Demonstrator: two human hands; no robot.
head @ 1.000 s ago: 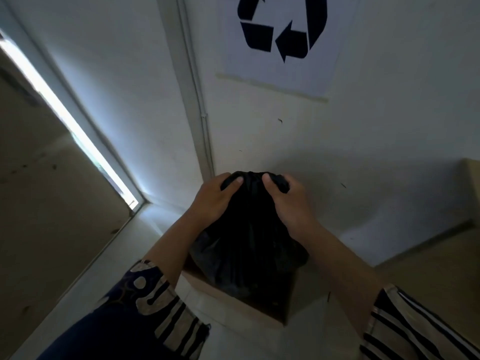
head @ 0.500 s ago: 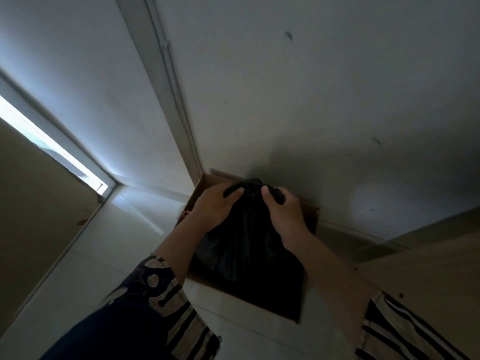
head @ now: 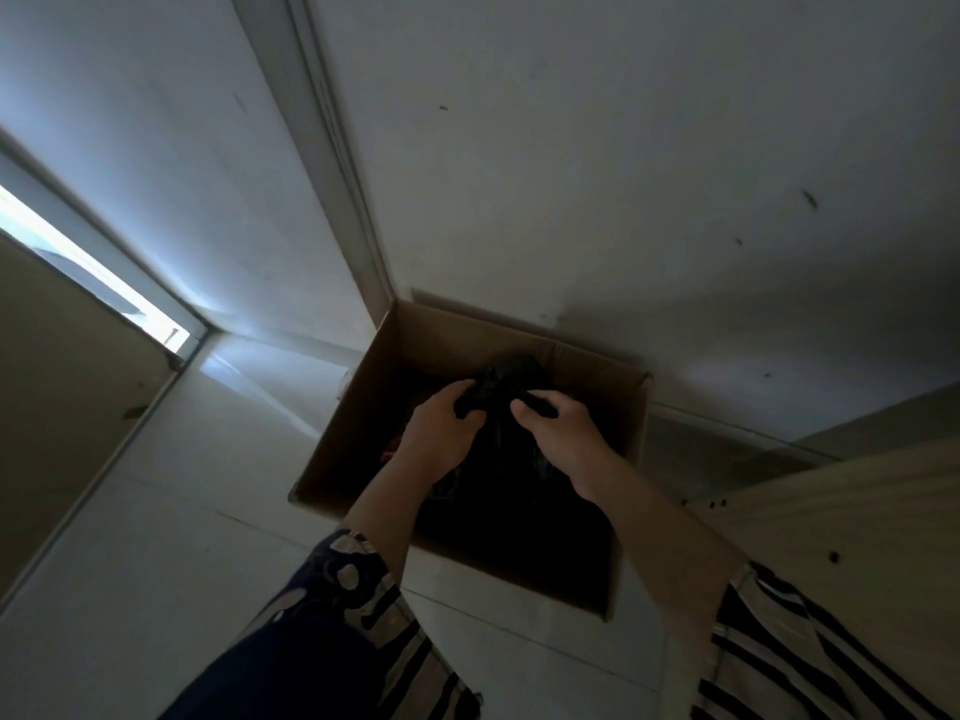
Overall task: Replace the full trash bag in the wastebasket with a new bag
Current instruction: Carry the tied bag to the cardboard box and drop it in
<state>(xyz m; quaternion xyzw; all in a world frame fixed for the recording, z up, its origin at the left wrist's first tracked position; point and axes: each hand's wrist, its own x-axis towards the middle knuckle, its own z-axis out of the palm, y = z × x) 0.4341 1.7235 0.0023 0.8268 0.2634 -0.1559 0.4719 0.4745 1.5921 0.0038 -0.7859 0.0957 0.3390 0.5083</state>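
Observation:
A black trash bag [head: 498,491] sits inside an open brown cardboard box [head: 363,407] that stands on the floor against the wall. The bag's gathered top pokes up between my hands. My left hand [head: 441,433] grips the left side of that bunched top, fingers curled round the plastic. My right hand [head: 561,428] pinches the right side of it with thumb and fingers. Most of the bag's body is lost in shadow inside the box.
A pale wall [head: 623,174] rises right behind the box, with a vertical trim strip [head: 332,163] at its corner. A lit doorway gap [head: 98,272] lies to the left beside a brown door [head: 62,387]. A light wooden panel [head: 841,522] stands at the right. Light floor tiles [head: 156,563] surround the box.
The bag has gone down into the cardboard box with both hands still on its top. The view tilted down, so the recycling sign left the frame and the whole box shows.

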